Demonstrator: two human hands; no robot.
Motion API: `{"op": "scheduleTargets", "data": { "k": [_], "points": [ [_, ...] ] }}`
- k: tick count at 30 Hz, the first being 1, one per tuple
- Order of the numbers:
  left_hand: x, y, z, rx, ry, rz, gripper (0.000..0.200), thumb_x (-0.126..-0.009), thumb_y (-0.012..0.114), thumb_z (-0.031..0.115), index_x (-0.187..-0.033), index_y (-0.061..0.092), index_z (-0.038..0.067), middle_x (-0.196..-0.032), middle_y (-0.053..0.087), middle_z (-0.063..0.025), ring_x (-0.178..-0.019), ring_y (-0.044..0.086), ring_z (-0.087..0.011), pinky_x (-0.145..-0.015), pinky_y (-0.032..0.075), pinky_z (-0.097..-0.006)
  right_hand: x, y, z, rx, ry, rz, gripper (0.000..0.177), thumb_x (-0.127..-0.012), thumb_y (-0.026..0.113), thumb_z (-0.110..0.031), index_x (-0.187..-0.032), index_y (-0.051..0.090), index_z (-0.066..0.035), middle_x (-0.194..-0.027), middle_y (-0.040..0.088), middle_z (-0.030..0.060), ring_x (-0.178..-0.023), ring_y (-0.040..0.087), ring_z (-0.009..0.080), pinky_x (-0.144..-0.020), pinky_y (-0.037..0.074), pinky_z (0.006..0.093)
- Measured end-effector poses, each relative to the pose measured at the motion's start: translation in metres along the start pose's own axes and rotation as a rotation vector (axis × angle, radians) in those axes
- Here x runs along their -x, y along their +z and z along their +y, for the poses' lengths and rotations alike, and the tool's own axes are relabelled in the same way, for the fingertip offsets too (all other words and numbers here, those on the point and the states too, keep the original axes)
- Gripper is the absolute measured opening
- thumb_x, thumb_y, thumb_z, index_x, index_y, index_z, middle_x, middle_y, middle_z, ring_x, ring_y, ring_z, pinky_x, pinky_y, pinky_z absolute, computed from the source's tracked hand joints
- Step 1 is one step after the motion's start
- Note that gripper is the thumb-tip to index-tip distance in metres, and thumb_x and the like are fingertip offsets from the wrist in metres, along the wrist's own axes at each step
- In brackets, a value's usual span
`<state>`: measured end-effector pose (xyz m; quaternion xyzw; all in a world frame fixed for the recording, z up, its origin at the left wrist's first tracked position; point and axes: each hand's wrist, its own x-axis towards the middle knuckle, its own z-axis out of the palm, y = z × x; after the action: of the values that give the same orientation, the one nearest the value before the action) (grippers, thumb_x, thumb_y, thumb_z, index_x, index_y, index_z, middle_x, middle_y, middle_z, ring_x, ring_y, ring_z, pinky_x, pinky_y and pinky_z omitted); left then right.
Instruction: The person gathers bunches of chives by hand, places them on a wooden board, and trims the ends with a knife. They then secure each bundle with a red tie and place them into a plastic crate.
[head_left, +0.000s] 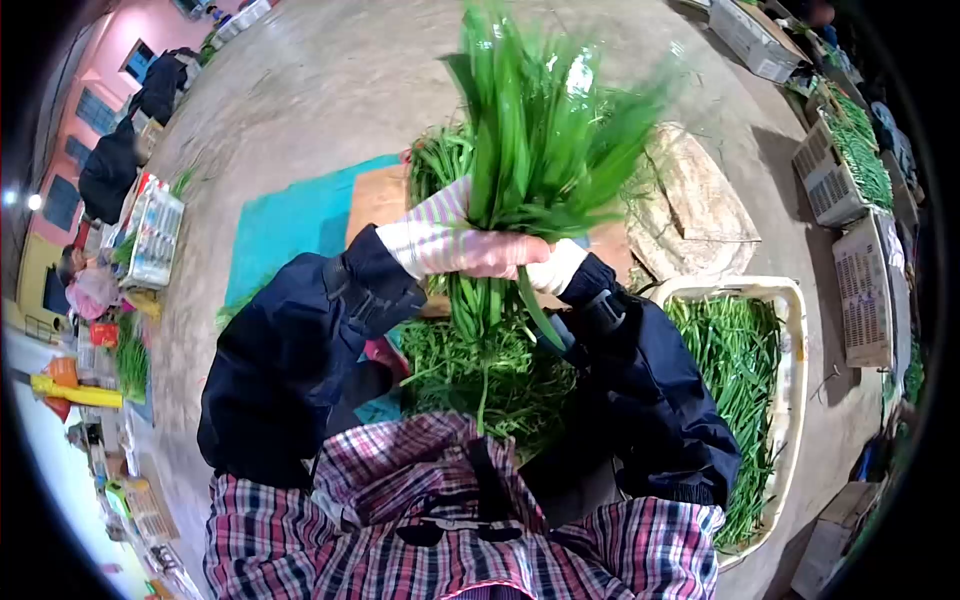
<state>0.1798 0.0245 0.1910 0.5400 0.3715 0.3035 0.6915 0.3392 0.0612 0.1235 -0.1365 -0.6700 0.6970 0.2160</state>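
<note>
Presently your hands meet on a bunch of greens [540, 130] held upright: left hand [487, 255] clamped round the stems, right hand [550, 270] pressed alongside (its grip is hidden). Loose greens [480, 370] lie below, a crate [797, 300] edges your right, and the concrete floor [330, 90] ahead lies open.

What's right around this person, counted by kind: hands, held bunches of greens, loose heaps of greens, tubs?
Hands: 2 (left hand, right hand, both gripping the bunch)
bunch of greens, held: 1
heap of greens, loose below the hands: 1
white tub, filled with greens: 1
Total: 5
</note>
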Motion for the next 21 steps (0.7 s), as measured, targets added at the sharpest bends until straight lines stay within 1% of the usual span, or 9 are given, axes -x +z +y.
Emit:
{"op": "scheduleTargets", "data": {
  "k": [2, 5, 6, 8, 11, 13, 14, 17, 21],
  "points": [
    [0.036, 0.009, -0.014, -0.087, 0.077, 0.121, 0.049, -0.09, 0.058, 0.021, -0.131, 0.044, -0.002, -0.106, 0.062, -0.0145, -0.083, 0.063, -0.0237, -0.067, 0.053, -0.032, -0.007, 0.035, 0.004, -0.2, 0.054, -0.057, 0.061, -0.076, 0.076, -0.03, -0.124, 0.052, -0.001, -0.118, 0.059, 0.0137, -0.108, 0.056, 0.0232, -0.094, 0.045, 0.0347],
    [0.091, 0.001, -0.039, -0.142, 0.275, 0.339, 0.049, -0.088, 0.06, 0.018, -0.129, 0.046, -0.004, -0.112, 0.062, -0.0178, -0.091, 0.064, -0.0271, -0.074, 0.054, -0.0352, -0.011, 0.082, 0.071, 0.173, -0.191, 0.043, 0.077, -0.071, 0.079, -0.04, -0.129, 0.048, 0.0, -0.114, 0.062, 0.0156, -0.109, 0.056, 0.0245, -0.094, 0.044, 0.0356],
    [0.116, 0.001, -0.022, 0.053, 0.15, 0.375, 0.038, -0.086, 0.064, 0.019, -0.116, 0.055, -0.001, -0.108, 0.064, -0.0158, -0.093, 0.065, -0.0266, -0.08, 0.054, -0.0365, 0.001, 0.091, 0.053, 0.06, 0.179, -0.206, 0.087, -0.068, 0.079, -0.044, -0.134, 0.042, -0.001, -0.113, 0.063, 0.0148, -0.11, 0.056, 0.0246, -0.095, 0.042, 0.0355],
    [0.163, -0.017, -0.022, 0.336, 0.058, 0.507, 0.024, -0.086, 0.066, 0.022, -0.099, 0.064, 0.002, -0.11, 0.064, -0.0148, -0.102, 0.062, -0.0278, -0.089, 0.052, -0.041, 0.005, 0.116, 0.125, 0.05, 0.182, -0.244, 0.089, -0.069, 0.082, -0.027, -0.139, 0.034, -0.002, -0.115, 0.063, 0.0155, -0.105, 0.058, 0.0235, -0.09, 0.046, 0.0344],
    [0.23, -0.049, -0.038, 0.578, 0.3, 0.467, 0.03, -0.089, 0.062, 0.031, -0.088, 0.063, 0.001, -0.134, 0.048, -0.0173, -0.126, 0.043, -0.0342, -0.099, 0.043, -0.0537, 0.023, 0.148, 0.187, -0.591, 0.71, -0.204, 0.067, -0.082, 0.069, -0.01, -0.138, 0.033, 0.0, -0.102, 0.064, 0.016, -0.065, 0.061, 0.017, -0.054, 0.048, 0.0286],
    [0.26, -0.067, -0.049, 0.538, 0.281, 0.582, 0.032, -0.088, 0.062, 0.036, -0.093, 0.064, 0.005, -0.134, 0.047, -0.0165, -0.126, 0.043, -0.0344, -0.097, 0.044, -0.056, 0.03, 0.154, 0.151, -0.275, 0.573, -0.218, 0.047, -0.087, 0.062, -0.008, -0.13, 0.043, -0.001, -0.087, 0.063, 0.009, -0.054, 0.053, 0.012, -0.047, 0.041, 0.028],
    [0.273, -0.073, -0.056, 0.526, 0.298, 0.584, 0.033, -0.087, 0.063, 0.036, -0.095, 0.063, 0.003, -0.133, 0.048, -0.0169, -0.124, 0.045, -0.0349, -0.096, 0.045, -0.0563, 0.037, 0.151, 0.126, -0.069, 0.48, -0.233, 0.028, -0.089, 0.06, -0.014, -0.112, 0.055, 0.0, -0.071, 0.056, 0.003, -0.052, 0.048, 0.0103, -0.046, 0.038, 0.0271],
    [0.3, -0.076, -0.066, 0.59, 0.334, 0.711, 0.035, -0.084, 0.067, 0.033, -0.099, 0.063, 0.001, -0.128, 0.052, -0.0183, -0.118, 0.05, -0.0358, -0.092, 0.047, -0.0578, 0.057, 0.145, 0.103, -0.002, 0.445, -0.085, 0.039, -0.093, 0.054, -0.039, -0.093, 0.063, -0.002, -0.057, 0.048, -0.0018, -0.047, 0.044, 0.0083, -0.045, 0.033, 0.0256],
    [0.321, -0.082, -0.074, 0.618, 0.456, 0.775, 0.026, -0.084, 0.068, 0.03, -0.085, 0.067, 0.004, -0.122, 0.057, -0.0185, -0.112, 0.054, -0.0371, -0.092, 0.047, -0.0588, 0.085, 0.13, 0.099, 0.098, 0.463, -0.106, 0.042, -0.092, 0.053, -0.044, -0.09, 0.064, -0.003, -0.055, 0.047, 0.0002, -0.049, 0.043, 0.0095, -0.047, 0.034, 0.0261]
  ]
}}
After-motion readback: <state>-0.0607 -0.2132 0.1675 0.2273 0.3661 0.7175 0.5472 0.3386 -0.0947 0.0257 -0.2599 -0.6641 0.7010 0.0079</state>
